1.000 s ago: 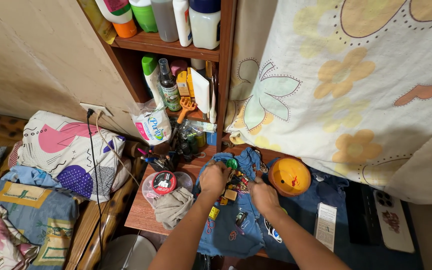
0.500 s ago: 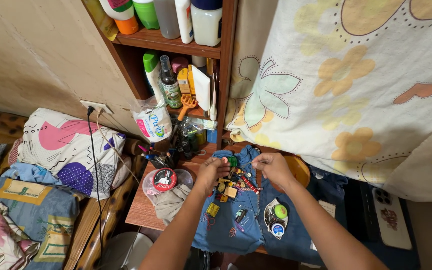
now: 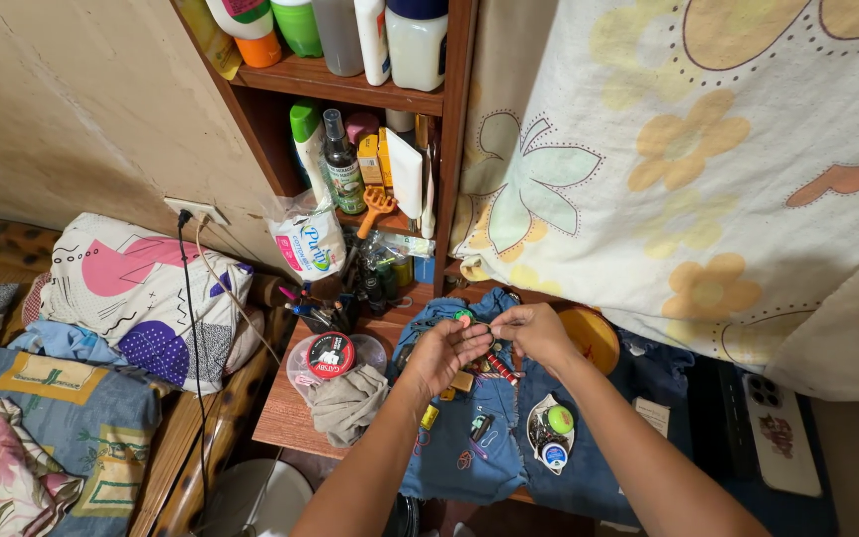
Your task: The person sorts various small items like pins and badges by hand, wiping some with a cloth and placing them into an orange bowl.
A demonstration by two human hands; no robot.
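Note:
My left hand (image 3: pixel 442 354) is turned palm up with its fingers curled, just above a pile of small trinkets (image 3: pixel 484 366) on a blue denim cloth (image 3: pixel 454 459). My right hand (image 3: pixel 534 333) meets it fingertip to fingertip. Both pinch a small item between them that is too small to identify. On the denim below lie a red striped piece, a yellow tag (image 3: pixel 429 416) and a dark clip (image 3: pixel 479 428). To the right sits a small dish (image 3: pixel 539 418) holding a green ball (image 3: pixel 559 419).
An orange round bowl (image 3: pixel 596 339) lies behind my right wrist. A red-and-black round tin (image 3: pixel 330 355) and a grey rag (image 3: pixel 347 403) sit left on the wooden table (image 3: pixel 275 418). Bottles fill the shelf (image 3: pixel 350 94). A phone (image 3: pixel 782 438), a flowered curtain (image 3: pixel 708 169) and pillows (image 3: pixel 141 293) surround it.
My left hand rose from the trinket pile and turned palm up. My right hand moved away from the orange bowl to meet it, uncovering the small dish with the green ball.

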